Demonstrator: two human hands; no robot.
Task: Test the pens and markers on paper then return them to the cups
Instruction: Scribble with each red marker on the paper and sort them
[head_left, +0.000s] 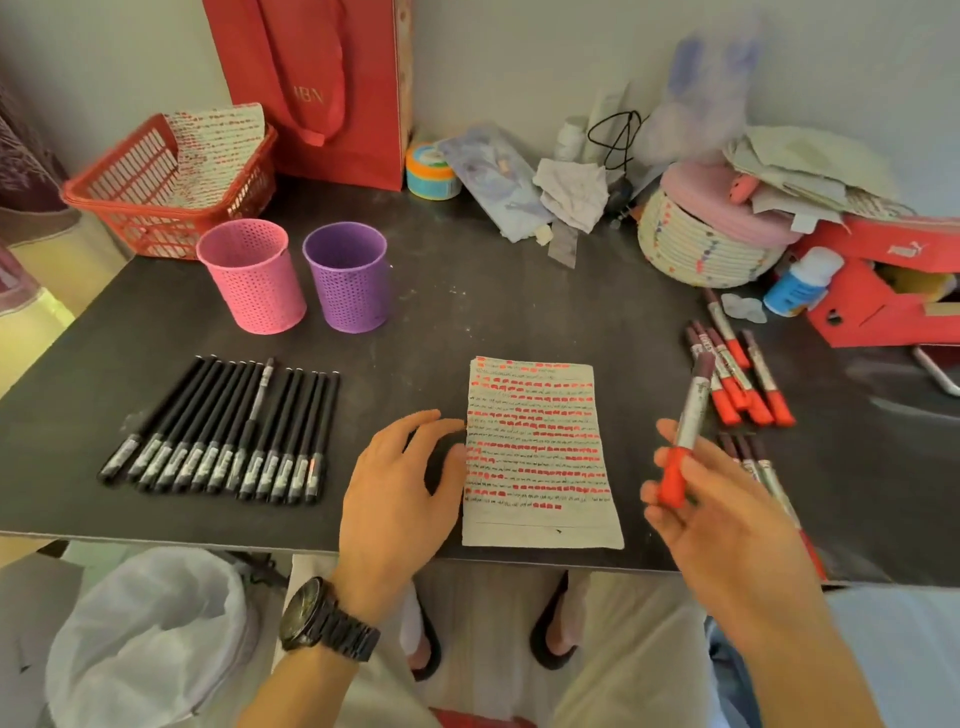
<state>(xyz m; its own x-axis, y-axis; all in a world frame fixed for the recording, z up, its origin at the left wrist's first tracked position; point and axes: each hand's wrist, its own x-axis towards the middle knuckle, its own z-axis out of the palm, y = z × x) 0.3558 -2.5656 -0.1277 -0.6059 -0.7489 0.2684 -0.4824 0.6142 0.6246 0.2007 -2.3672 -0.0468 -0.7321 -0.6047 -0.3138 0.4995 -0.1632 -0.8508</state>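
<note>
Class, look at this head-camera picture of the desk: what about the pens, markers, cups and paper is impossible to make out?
All head view:
1. Bottoms of the pink cup and purple cup: hidden by their near walls.
2. Count of markers beneath the right hand: it covers them.
3. Print on the black pens and held marker: small, blurred.
4. Scribbles on the paper: too small to read.
</note>
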